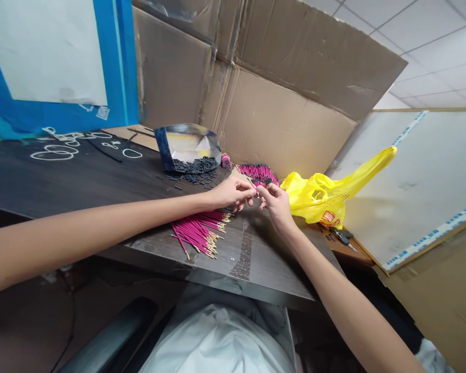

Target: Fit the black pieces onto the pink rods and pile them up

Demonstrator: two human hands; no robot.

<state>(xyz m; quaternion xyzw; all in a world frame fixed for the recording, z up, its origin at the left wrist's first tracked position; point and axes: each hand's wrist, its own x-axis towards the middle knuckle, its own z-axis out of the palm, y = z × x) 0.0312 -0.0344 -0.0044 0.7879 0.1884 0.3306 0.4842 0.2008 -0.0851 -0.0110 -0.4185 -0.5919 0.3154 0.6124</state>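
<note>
My left hand (231, 192) and my right hand (274, 201) meet fingertip to fingertip above the dark table (81, 178). Between them they pinch a thin pink wire piece (255, 192), too small to see in detail. Below my left hand lies a loose pile of pink wire pieces with gold tips (198, 231). Just beyond my hands sits a second pink bundle with dark ends (257, 172). A heap of small black tubes (196, 167) spills from an open foil bag (186, 146) further back.
A yellow plastic bag (326, 197) lies right of my hands, with keys (341, 237) beside it. White rubber rings (62, 147) are scattered at the far left. Cardboard sheets (279, 93) wall the back; a white board (423, 181) leans at right.
</note>
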